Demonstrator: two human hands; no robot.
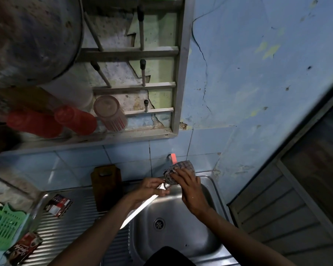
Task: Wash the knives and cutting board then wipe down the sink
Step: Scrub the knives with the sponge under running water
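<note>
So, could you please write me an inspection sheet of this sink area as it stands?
Surface: stainless steel sink with ribbed drainboard.
Job's things: long white-bladed knife over the basin; dark wooden cutting board upright against the tiles; grey checked cloth under the wall tap.
Clutter: green plastic basket; two printed sachets.
Grips: left hand holds the knife; right hand grips the cloth.
Cables: nothing seen.
Surroundings: cracked blue wall; metal rack with red tumblers.
</note>
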